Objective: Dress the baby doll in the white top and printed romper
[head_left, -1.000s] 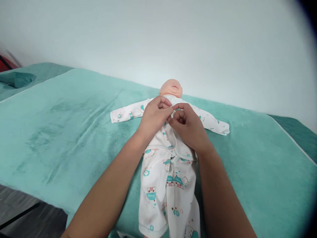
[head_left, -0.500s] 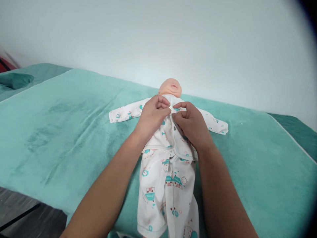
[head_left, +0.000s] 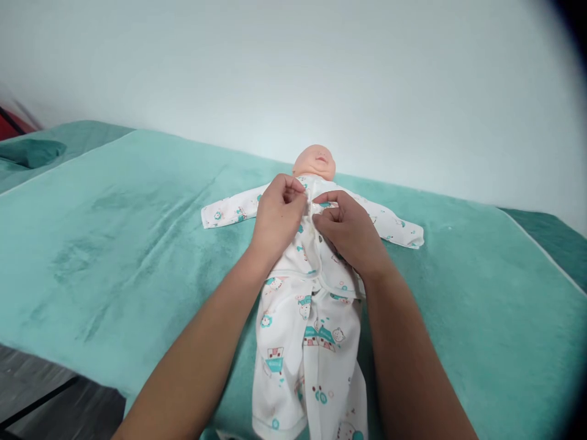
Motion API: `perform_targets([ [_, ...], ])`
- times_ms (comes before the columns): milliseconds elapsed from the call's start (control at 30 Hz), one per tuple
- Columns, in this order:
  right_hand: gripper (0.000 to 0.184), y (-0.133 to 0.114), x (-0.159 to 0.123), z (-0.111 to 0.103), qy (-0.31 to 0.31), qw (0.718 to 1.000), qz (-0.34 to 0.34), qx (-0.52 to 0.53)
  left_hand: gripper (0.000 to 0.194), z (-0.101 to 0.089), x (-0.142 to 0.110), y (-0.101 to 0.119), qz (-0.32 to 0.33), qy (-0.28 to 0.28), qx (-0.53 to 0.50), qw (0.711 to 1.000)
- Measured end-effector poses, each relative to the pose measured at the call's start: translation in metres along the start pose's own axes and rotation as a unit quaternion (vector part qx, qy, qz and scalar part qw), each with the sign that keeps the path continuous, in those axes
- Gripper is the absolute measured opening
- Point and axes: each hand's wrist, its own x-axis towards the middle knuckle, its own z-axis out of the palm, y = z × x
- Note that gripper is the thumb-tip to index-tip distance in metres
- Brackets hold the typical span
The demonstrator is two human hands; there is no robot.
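Observation:
A baby doll [head_left: 315, 161] lies on its back in a white long-sleeved shirt [head_left: 298, 256] and matching trousers [head_left: 284, 379], both printed with teal and pink cartoon figures. My left hand [head_left: 280, 214] is closed at the chest, finger and thumb pinching one front edge of the shirt. Just across the front opening, my right hand [head_left: 351, 229] has its forefinger and thumb bent round the other edge, with their tips a little apart. Below my hands the shirt's two front edges run down to the hem. Both sleeves lie stretched out sideways. What sits between my fingertips is too small to make out.
A teal plush cover [head_left: 137, 256] spreads under the doll. A white wall [head_left: 293, 73] rises behind it. At the far left lies a darker green folded cloth [head_left: 32, 153]. Grey floor [head_left: 41, 385] and a black bar show at the lower left.
Both hands have shifted slightly to the left along the doll's chest. My left finger and thumb have drawn a little away from the shirt's middle line. The doll lies in the same place.

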Motion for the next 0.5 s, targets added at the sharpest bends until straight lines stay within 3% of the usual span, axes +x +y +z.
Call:
perform_targets([
  [100,0.025,-0.001,0.000,0.000,0.002,1.000,0.004,0.001,0.005,-0.004,0.001,0.003,-0.007,-0.009,0.051,0.999],
  [200,0.023,-0.003,0.000,0.000,0.003,1.000,0.008,0.002,0.016,-0.008,0.000,0.010,-0.024,-0.062,0.084,0.994],
  [300,0.022,-0.004,0.000,0.000,0.003,1.000,0.010,0.000,0.018,-0.009,-0.002,0.015,-0.021,-0.068,0.118,0.990],
  [500,0.025,-0.001,0.000,0.000,-0.006,1.000,0.003,0.000,0.018,-0.011,-0.002,0.015,-0.066,-0.073,0.071,0.993],
])
